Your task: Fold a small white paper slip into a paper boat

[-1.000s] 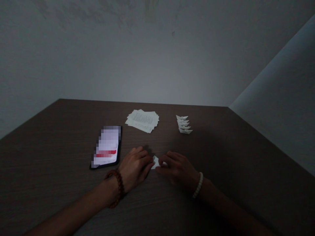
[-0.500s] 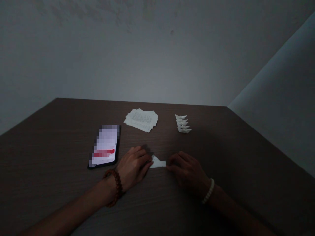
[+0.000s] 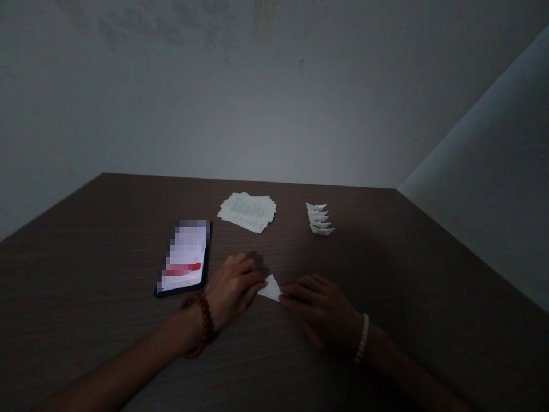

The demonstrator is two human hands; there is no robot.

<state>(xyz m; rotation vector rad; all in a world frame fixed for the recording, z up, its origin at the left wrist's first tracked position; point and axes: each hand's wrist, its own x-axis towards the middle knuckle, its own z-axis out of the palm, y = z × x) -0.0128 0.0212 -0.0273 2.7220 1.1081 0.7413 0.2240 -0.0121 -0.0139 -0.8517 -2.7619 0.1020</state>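
As hands [image 3: 234, 284] [image 3: 321, 306] hold folded paper [image 3: 270, 288], peak faces wall [image 3: 274, 126], long axis crosswise

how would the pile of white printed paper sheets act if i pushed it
The pile of white printed paper sheets would probably slide apart, since its edges lie uneven and no binding shows. Each sheet looks thin, so likely light and floppy if lifted. Lying flat, it seems unlikely to roll.

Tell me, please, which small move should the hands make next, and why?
Perhaps the right hand should press the folded paper along its right edge, while the left hand steadies it: right fingers are at its right corner, left fingers at its left side.
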